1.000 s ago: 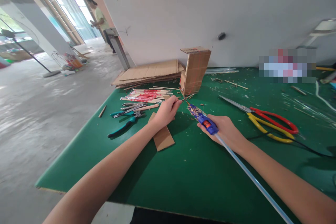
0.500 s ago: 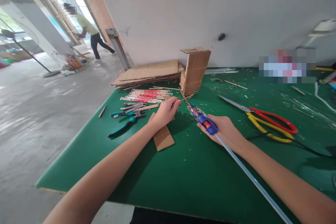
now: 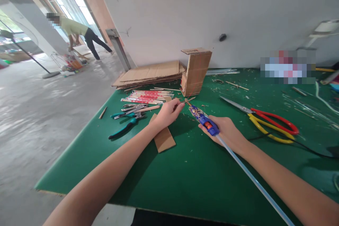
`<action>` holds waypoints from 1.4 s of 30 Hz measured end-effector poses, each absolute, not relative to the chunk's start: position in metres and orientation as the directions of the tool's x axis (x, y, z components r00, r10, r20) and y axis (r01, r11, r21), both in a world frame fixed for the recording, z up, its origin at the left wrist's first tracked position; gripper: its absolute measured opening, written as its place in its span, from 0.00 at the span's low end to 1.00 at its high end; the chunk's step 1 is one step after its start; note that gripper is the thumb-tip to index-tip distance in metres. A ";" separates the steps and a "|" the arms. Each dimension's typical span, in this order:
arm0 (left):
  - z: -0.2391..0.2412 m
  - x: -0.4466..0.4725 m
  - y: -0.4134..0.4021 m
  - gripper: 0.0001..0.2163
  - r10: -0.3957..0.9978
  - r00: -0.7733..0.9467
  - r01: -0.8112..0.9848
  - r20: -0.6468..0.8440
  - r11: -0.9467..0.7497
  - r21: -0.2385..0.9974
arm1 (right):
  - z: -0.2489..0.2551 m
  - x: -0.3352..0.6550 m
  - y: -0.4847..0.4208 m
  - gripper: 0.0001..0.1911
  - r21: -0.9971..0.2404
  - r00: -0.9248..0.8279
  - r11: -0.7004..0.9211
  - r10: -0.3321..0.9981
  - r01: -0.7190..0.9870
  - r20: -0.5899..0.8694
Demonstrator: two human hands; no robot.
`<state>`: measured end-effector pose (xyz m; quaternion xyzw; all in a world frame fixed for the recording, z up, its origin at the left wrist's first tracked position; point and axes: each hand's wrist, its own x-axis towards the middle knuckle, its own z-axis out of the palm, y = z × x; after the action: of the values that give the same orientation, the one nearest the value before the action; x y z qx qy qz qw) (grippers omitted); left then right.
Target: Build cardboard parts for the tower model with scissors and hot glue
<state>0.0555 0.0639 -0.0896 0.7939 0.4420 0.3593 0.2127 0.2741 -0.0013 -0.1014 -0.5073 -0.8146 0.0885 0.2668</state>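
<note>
My right hand grips a blue glue gun with a long clear glue stick trailing back over my forearm. Its nozzle points at a small wooden stick piece pinched in the fingertips of my left hand. Both hands hover over the green table, just in front of a standing cardboard structure. A small cardboard strip lies under my left wrist.
Packets of chopsticks, teal pliers and cutters lie to the left. Red and yellow scissors lie to the right beside a black cable. Flat cardboard rests at the back against a white board. A person bends over far left.
My hands have barely shifted; the left hand's fingertips have edged closer to the glue gun's nozzle. The person in the background has walked left and bent down.
</note>
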 end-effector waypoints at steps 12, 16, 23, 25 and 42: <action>-0.092 0.056 0.066 0.13 0.833 0.343 0.513 0.433 -0.553 0.657 | -0.100 0.274 -0.002 0.10 -0.417 -0.353 0.483 0.867 0.770 0.351; -0.093 0.056 0.067 0.14 0.835 0.349 0.517 0.426 -0.551 0.655 | -0.101 0.274 -0.002 0.11 -0.425 -0.344 0.476 0.870 0.770 0.353; -0.094 0.055 0.067 0.15 0.829 0.365 0.514 0.423 -0.559 0.651 | -0.101 0.274 -0.002 0.12 -0.422 -0.350 0.486 0.865 0.765 0.361; -0.093 0.055 0.067 0.15 0.831 0.371 0.522 0.415 -0.556 0.647 | -0.100 0.274 -0.002 0.12 -0.426 -0.351 0.486 0.865 0.763 0.359; -0.091 0.055 0.066 0.15 0.819 0.408 0.533 0.404 -0.573 0.623 | -0.102 0.275 -0.002 0.14 -0.410 -0.339 0.476 0.867 0.778 0.365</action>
<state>0.0548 0.0655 -0.0909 0.8140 0.4152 0.3519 0.2029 0.2749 -0.0023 -0.1019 -0.5053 -0.8141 0.0812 0.2745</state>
